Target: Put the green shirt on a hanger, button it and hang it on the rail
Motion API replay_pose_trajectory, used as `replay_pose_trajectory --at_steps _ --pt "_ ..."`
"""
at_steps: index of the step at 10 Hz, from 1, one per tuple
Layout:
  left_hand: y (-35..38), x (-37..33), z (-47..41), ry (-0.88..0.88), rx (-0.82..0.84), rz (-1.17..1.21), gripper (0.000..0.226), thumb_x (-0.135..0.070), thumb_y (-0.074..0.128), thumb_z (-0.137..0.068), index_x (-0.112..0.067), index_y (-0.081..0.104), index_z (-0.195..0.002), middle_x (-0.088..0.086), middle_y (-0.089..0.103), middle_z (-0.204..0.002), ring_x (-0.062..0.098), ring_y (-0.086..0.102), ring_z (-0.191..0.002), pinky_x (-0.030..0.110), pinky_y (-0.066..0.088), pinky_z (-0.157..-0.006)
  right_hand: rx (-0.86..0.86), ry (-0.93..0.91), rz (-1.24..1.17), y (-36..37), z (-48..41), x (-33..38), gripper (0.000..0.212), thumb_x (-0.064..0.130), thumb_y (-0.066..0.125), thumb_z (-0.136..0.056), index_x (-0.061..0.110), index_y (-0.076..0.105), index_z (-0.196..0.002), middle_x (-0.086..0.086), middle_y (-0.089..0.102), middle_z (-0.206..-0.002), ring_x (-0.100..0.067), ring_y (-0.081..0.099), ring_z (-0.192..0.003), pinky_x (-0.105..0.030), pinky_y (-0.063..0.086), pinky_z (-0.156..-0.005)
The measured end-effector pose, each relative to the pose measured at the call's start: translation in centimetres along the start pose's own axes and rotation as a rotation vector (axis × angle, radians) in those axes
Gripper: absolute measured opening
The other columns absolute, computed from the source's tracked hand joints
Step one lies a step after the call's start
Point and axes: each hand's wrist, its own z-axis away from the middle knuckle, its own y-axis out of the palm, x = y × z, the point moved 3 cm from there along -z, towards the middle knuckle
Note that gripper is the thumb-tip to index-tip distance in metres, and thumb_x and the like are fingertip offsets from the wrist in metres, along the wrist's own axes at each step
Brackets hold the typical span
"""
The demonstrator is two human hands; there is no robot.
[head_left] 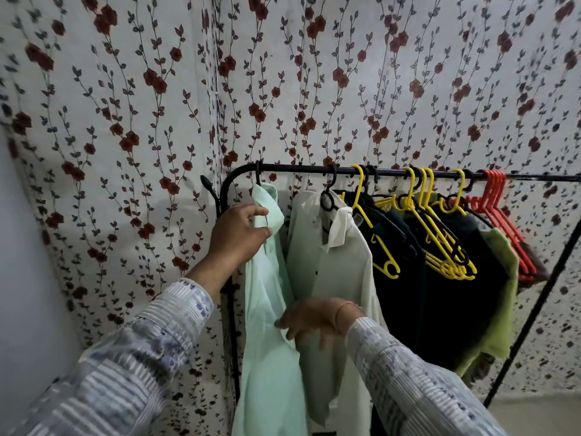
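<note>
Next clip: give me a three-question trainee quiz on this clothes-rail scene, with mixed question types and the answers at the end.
1. True or false: the green shirt hangs at the left end of the rail, beside a white shirt.
2. The hangers furthest right on the rail are: A red, B blue, C white.
3. Fill in: the ___ hand grips the green shirt near its collar.
Key: 1 true. 2 A. 3 left, the left hand.
</note>
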Motion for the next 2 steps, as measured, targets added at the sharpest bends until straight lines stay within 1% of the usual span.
replay_pose_trajectory --at_steps 1,2 --pt "-1.0 -1.6 1.3 0.014 -0.05 -0.019 0.044 -0.025 0.084 -0.089 -0.026 0.075 -0.131 0.002 0.067 -0.149 0.021 0.067 -0.127 0.026 0.046 -0.096 -0.295 -0.266 -0.002 -1.9 2.3 2.9 0.038 0.022 0.06 -0.107 0.006 0.064 -0.142 -0.015 0.067 -0.143 -0.033 0.064 -0.133 -0.032 0.06 -0.092" --pt "-1.6 -3.5 2.0 -0.006 -0.096 -0.056 0.046 -0.027 0.083 -0.089 -0.028 0.073 -0.134 0.004 0.068 -0.148 0.021 0.068 -0.121 0.025 0.047 -0.094 -0.503 -0.414 0.043 -3.5 3.3 4.3 0.035 0.02 0.065 -0.104 0.008 0.07 -0.136 -0.011 0.069 -0.14 -0.029 0.066 -0.13 -0.035 0.053 -0.109"
